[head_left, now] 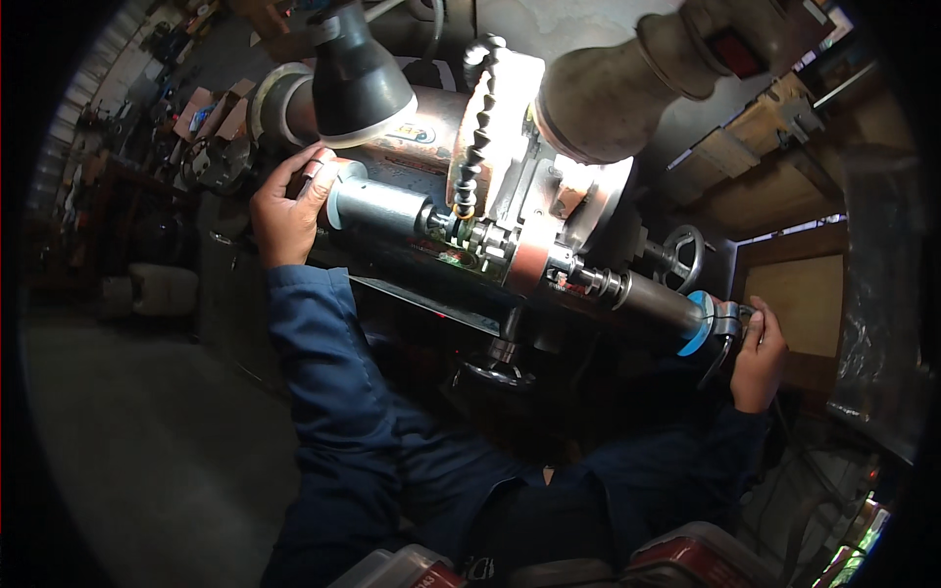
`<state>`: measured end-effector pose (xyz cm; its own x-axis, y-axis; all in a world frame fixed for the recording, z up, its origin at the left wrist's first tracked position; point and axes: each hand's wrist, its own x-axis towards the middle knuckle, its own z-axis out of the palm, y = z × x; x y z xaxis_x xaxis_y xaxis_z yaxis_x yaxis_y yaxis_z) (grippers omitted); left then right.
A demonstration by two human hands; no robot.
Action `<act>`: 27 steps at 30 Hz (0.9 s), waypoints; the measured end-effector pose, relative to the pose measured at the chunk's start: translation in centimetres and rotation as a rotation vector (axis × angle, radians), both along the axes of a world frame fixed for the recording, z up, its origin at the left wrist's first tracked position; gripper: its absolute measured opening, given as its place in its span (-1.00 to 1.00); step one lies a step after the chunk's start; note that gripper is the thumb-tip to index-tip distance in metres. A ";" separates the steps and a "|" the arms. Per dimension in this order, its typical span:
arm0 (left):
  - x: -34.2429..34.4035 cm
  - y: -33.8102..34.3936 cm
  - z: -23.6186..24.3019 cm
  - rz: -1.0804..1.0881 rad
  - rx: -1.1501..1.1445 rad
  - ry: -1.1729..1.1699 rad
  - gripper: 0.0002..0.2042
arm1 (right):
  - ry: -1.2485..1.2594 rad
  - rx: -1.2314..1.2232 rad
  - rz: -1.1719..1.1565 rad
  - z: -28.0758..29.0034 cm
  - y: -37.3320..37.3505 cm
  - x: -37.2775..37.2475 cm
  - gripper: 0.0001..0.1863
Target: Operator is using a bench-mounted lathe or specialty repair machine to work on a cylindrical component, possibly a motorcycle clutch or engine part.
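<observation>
My left hand (292, 208) is closed around the left end of a grey metal cylinder (387, 208), beside its pale teal ring; thumb and fingers pinch a reddish piece there. At the other end, my right hand (759, 355) grips a metal clamp (726, 321) with a lever, just past a blue ring (698, 323). Between the hands runs a stepped metal shaft (495, 241), brightly lit and slanting down to the right. A reddish-brown band (531, 257) crosses it near the middle. Part of the right fingers is hidden behind the clamp.
A black segmented hose (478, 127) hangs down to the shaft. Two lamps, one dark (361, 83) and one dusty (608, 98), overhang the machine. Below the shaft sits a handwheel (495, 372); another handwheel (686, 257) is at right. A wooden panel (792, 304) stands beyond my right hand.
</observation>
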<state>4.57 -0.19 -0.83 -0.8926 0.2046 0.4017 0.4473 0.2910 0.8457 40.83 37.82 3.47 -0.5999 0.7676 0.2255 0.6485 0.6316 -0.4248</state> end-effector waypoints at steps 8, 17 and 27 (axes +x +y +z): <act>-0.9 -0.6 -1.2 -0.016 0.013 -0.010 -0.68 | 0.392 0.268 -0.045 -5.5 -1.8 1.4 -0.65; -1.2 -0.7 -1.6 -0.020 0.038 -0.020 -0.68 | 0.563 0.656 -0.008 -10.1 -3.8 2.3 -0.53; -1.0 -0.3 -1.0 -0.040 0.044 -0.038 -0.68 | -0.376 -0.557 0.172 0.5 9.2 -2.6 -0.43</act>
<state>3.57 -0.52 -1.78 -0.8986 0.2236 0.3775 0.4257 0.2354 0.8737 38.25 47.05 4.01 -0.6835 0.5960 -0.4215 0.7256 0.4916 -0.4815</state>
